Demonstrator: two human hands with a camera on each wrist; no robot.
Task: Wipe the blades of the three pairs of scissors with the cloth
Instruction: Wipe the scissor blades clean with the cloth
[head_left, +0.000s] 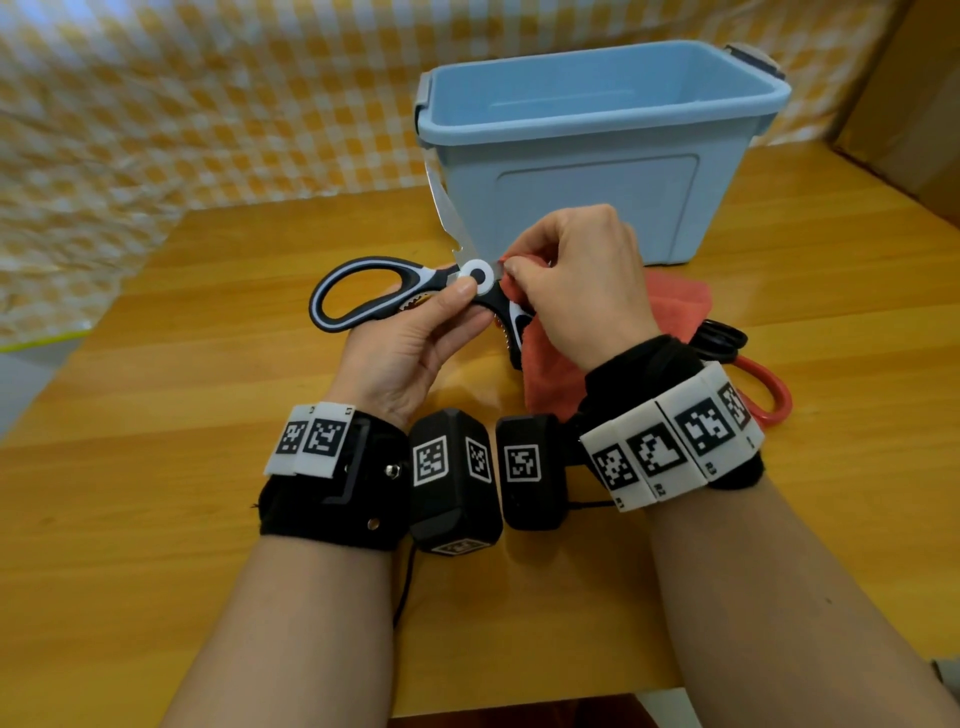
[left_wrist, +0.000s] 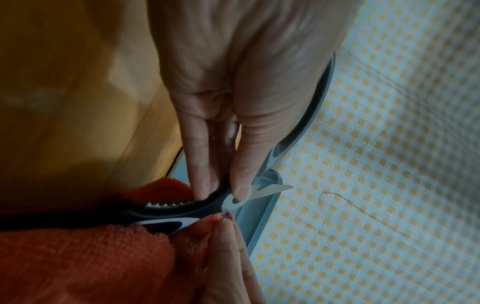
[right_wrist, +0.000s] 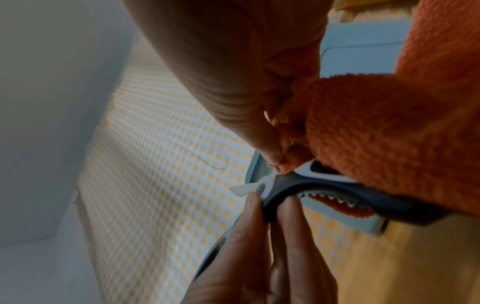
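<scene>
Our left hand (head_left: 410, 338) pinches the black-and-white scissors (head_left: 415, 291) at the pivot, thumb on top. Our right hand (head_left: 576, 280) pinches the orange cloth (head_left: 670, 312) round one blade beside it; the other blade points up. Behind stand the blue bin (head_left: 597, 156) and, on the table (head_left: 208, 467), two more scissors (head_left: 748, 374).

Home: checked tablecloth (head_left: 208, 104), wooden table (head_left: 208, 519)

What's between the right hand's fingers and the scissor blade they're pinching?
The orange cloth: the right hand pinches it around the blade near the pivot of the scissors held by the left hand. The right wrist view shows it best.
</scene>
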